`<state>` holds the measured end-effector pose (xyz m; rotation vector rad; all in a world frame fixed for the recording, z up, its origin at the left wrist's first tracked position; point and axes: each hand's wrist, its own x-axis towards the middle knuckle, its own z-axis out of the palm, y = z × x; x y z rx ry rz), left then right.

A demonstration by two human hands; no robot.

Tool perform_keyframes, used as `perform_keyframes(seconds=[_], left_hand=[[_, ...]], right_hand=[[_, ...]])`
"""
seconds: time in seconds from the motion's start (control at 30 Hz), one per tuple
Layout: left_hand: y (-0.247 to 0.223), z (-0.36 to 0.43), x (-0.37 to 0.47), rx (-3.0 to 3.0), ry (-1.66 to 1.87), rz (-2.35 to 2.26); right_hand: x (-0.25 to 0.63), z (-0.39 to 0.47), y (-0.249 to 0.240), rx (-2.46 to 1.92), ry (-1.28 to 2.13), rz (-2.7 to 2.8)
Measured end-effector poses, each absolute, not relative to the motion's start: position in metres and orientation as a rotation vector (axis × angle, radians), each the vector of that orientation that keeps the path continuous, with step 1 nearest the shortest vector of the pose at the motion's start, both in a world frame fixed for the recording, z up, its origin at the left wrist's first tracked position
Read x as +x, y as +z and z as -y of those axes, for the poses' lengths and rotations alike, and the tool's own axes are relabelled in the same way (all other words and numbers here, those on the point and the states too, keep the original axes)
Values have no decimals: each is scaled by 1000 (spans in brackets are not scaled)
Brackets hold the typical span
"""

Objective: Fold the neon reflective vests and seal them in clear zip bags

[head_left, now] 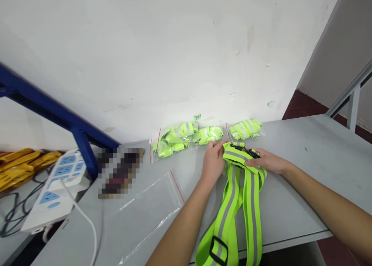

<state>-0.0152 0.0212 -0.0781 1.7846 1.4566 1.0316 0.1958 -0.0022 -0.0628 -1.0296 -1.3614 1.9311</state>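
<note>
A neon-yellow reflective strap harness [252, 211] with grey stripes lies partly on the table, its long loops hanging over the front edge. Its upper end is bunched between my two hands. My left hand [213, 159] is closed on the left side of the bunch, its fingertips partly hidden. On the other side my right hand [266, 160] grips the folded straps, close to the black buckles [253, 153]. A black slider [218, 250] shows low on the left loop. Left of my forearm lies a clear zip bag [154, 208], flat, with a red seal line.
Several bagged straps [245, 129] rest along the wall. A blurred-out item [120, 173] lies on the table's left. Beyond a blue metal frame [84, 146] are a white power strip [62, 181], a white cable [87, 219] and yellow objects [20, 165].
</note>
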Motion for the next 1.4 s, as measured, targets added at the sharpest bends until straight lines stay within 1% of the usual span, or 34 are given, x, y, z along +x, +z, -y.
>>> perform_keyframes(seconds=[0.1, 0.17, 0.27, 0.37, 0.43, 0.6, 0.83, 0.97, 1.27, 1.4], left_hand=[[-73, -24, -20, 1671, 917, -1416], [-70, -23, -22, 1515, 900, -1326], [-66, -16, -21, 1450, 1056, -1297], [-65, -6, -14, 1716, 1193, -1304], [-66, -2, -8, 1782, 1141, -1245], [-68, -6, -1, 1475, 995, -1204], [-72, -13, -4, 1059, 1013, -953], [-70, -9, -1, 985, 993, -884], [-66, 0, 8, 844, 864, -899], [-61, 8, 9, 741, 676, -785]], right_hand=[[196, 2, -63, -1019, 1938, 1334], [196, 1, -65, -1003, 1941, 1296], [198, 0, -68, -1008, 1930, 1227], [199, 0, -70, -1014, 1947, 1170], [200, -1, -71, -999, 1969, 1159], [200, -1, -73, -984, 1966, 1196], [192, 1, -74, -1163, 1712, 1314], [190, 2, -74, -1204, 1619, 1375], [190, -1, -77, -1295, 1470, 1318], [191, -3, -76, -1339, 1379, 1282]])
